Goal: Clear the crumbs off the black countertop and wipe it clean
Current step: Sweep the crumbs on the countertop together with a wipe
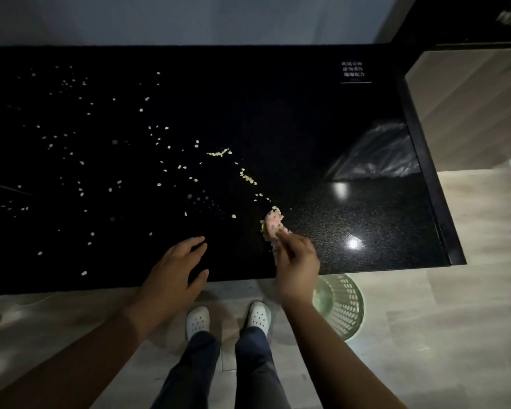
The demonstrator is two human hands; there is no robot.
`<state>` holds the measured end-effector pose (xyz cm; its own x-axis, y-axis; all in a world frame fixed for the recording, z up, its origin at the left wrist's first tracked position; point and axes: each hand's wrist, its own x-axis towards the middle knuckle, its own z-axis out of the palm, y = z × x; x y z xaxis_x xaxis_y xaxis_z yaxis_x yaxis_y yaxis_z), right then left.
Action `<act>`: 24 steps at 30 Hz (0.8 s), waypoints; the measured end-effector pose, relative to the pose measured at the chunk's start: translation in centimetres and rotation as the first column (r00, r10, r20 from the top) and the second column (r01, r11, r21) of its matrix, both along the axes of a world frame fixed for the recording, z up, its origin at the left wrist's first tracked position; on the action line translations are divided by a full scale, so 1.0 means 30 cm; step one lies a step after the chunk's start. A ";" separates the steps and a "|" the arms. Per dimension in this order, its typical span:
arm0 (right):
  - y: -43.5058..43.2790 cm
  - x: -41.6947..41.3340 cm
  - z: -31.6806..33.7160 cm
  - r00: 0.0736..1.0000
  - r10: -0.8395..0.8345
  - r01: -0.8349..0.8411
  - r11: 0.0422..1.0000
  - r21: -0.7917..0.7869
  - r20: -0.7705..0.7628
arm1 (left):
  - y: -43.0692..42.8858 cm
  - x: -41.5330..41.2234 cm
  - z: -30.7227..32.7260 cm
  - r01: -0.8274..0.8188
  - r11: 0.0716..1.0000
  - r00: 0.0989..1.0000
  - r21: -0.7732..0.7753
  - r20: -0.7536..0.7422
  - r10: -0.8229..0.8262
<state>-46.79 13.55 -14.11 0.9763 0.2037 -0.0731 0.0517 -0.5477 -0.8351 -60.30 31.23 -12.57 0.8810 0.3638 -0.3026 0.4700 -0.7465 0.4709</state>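
R hand (297, 261) pinches a small pinkish cloth (273, 224) (could be a sponge, can't tell) btwn thumb & fingertips. The cloth sits on the desk (366, 225) just ahead of the knuckles, w/ a clump of crumbs (275, 211) touching its far edge. L hand (174, 270) is spread, fingers relaxed, holding nothing, over the desk's near edge, beside the R hand & about level w/ it; whether it touches the surface can't be told. Key relation: a thin crumb trail (248, 177) runs diagonally from the cloth away & leftward, so its long axis points fwd-left of the R hand. The loose scatter (115, 143) lies ahead of & left of the L hand, well apart from the cloth. A green bin (344, 305) stands on the floor below the desk's near edge, under & slightly right of the R hand. My read: R hand is nearer both trail & bin, so drawing the cloth back along that diagonal twd the near edge suits it. L hand is nearer the scatter & could cup at the edge. Risk: crumbs dropping past the bin onto the floor.
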 end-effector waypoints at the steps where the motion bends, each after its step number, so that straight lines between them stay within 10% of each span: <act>1: -0.004 0.009 0.010 1.000 -0.016 0.016 1.000 0.013 0.002 | 0.010 -0.014 -0.002 -0.006 1.000 1.000 0.009 -0.003 0.006; 12: -0.093 0.079 -0.012 0.995 -0.070 0.084 0.975 -0.205 0.075 | 0.068 -0.109 -0.009 -0.073 0.993 0.997 0.088 0.015 0.072; 24: 0.142 -0.130 0.009 0.995 0.101 -0.101 0.995 -0.005 -0.006 | 0.111 -0.140 -0.025 -0.072 0.995 0.997 0.074 0.027 0.070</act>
<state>-50.70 17.82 -13.82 0.9504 0.3005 -0.0802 0.1018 -0.5443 -0.8327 -64.51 34.56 -13.31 0.8587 0.4467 -0.2512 0.5125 -0.7449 0.4271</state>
